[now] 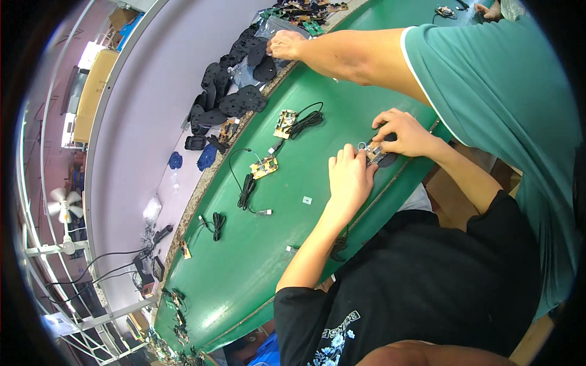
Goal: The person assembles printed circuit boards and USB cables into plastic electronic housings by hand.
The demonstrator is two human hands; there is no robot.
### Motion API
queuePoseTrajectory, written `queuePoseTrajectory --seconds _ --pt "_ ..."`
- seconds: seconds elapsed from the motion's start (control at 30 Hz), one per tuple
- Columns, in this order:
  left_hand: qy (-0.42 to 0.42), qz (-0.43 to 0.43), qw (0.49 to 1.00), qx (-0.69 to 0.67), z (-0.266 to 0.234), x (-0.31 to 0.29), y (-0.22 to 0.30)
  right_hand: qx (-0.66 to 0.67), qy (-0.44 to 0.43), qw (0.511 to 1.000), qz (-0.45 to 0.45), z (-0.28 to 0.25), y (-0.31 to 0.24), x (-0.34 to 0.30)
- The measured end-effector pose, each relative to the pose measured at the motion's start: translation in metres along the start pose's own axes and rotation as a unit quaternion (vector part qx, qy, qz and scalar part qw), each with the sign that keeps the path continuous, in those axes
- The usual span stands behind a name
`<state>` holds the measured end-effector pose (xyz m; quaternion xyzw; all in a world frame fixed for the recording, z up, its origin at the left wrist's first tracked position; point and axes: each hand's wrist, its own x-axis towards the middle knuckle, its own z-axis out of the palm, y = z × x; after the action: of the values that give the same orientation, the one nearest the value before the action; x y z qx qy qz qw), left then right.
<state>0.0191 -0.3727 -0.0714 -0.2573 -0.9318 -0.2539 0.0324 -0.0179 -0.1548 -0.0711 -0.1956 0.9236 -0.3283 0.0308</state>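
At the near edge of the green belt, my left hand point(351, 175) and my right hand point(404, 134) meet over a small circuit board point(373, 153), which sits on a black plastic shell point(389, 159). The fingers of my left hand press at the board's left side. My right hand's thumb and fingers are bent around its right side, on a dark part. Near my left forearm lies a black cable point(339, 245), partly hidden by the arm. My fingers cover some of the board.
A co-worker's hand point(285, 44) reaches into a pile of black plastic shells point(244, 100) on the pale ledge. Cabled circuit boards point(264, 167) and a coiled black cable point(218, 226) lie along the belt point(287, 201). Several boards are heaped at the belt's left end.
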Motion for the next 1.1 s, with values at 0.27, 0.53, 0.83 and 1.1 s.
queuePoseTrajectory --seconds 0.27,0.53,0.83,1.1 --pt "0.023 0.03 0.999 0.015 -0.002 -0.001 0.004 -0.048 -0.059 0.997 0.03 -0.015 -0.011 0.0" --pt "-0.006 -0.007 0.998 -0.065 -0.003 0.0 0.008 -0.052 0.011 0.998 -0.024 -0.003 -0.019 -0.03" --pt "0.066 -0.031 0.991 -0.11 -0.004 -0.016 0.005 -0.022 -0.046 0.998 -0.031 -0.018 -0.023 -0.027" --pt "0.116 -0.118 0.985 -0.052 -0.053 -0.102 -0.061 -0.073 0.009 0.995 -0.07 0.005 -0.033 -0.032"
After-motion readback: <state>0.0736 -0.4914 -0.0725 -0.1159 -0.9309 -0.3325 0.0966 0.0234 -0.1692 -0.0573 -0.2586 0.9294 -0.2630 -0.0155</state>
